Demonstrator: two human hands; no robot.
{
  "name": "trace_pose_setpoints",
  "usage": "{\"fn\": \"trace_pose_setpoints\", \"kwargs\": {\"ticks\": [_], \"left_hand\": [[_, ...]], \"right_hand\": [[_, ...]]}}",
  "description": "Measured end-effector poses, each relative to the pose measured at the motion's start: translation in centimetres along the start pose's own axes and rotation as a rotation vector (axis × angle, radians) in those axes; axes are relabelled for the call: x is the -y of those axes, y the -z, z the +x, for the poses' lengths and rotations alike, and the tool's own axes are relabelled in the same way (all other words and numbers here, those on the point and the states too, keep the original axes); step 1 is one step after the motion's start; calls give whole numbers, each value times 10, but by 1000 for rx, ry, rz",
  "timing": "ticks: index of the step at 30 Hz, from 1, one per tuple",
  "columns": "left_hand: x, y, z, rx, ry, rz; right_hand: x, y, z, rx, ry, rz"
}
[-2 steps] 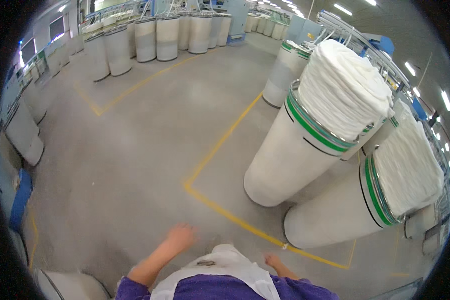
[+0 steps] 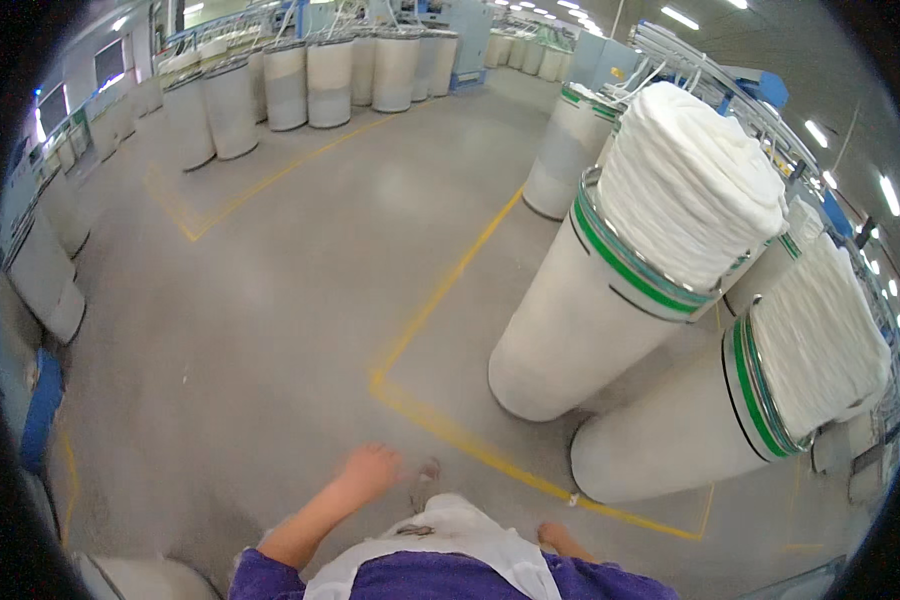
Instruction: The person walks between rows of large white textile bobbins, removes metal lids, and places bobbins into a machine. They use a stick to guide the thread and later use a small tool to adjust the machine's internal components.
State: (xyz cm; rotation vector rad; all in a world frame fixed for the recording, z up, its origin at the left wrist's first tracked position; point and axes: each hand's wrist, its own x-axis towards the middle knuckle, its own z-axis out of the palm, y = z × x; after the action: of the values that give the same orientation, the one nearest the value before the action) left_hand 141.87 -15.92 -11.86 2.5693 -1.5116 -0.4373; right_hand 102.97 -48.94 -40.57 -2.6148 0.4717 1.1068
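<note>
My left hand [image 2: 370,470] hangs out in front of me over the grey floor, fingers loose and holding nothing. Only a small part of my right hand [image 2: 558,538] shows beside my white apron, and its fingers are hidden. Just ahead of my left hand the tip of my shoe [image 2: 426,482] is visible. To my right stand two tall white cans, the nearer can [image 2: 580,330] and the right-hand can [image 2: 670,440], each with a green band at the rim and heaped with coiled white fibre. Neither hand touches them.
Yellow floor lines [image 2: 440,290] mark a bay around the cans. More white cans [image 2: 310,85] stand in a row at the back and along the left wall [image 2: 45,275]. Machinery with blue parts [image 2: 760,90] runs along the right. Another can rim [image 2: 140,580] sits at my lower left.
</note>
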Motion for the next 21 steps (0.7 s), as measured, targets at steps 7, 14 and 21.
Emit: {"fn": "trace_pose_setpoints", "kwargs": {"ticks": [7,14,21], "left_hand": [[146,-46,204,146,193,-574],[357,-145,132,523,972,-446],[445,-110,200,437,1438,-465]], "right_hand": [[15,147,118,-10,-198,398],[66,478,376,-412,358,285],[62,765,607,-364,318,503]]}}
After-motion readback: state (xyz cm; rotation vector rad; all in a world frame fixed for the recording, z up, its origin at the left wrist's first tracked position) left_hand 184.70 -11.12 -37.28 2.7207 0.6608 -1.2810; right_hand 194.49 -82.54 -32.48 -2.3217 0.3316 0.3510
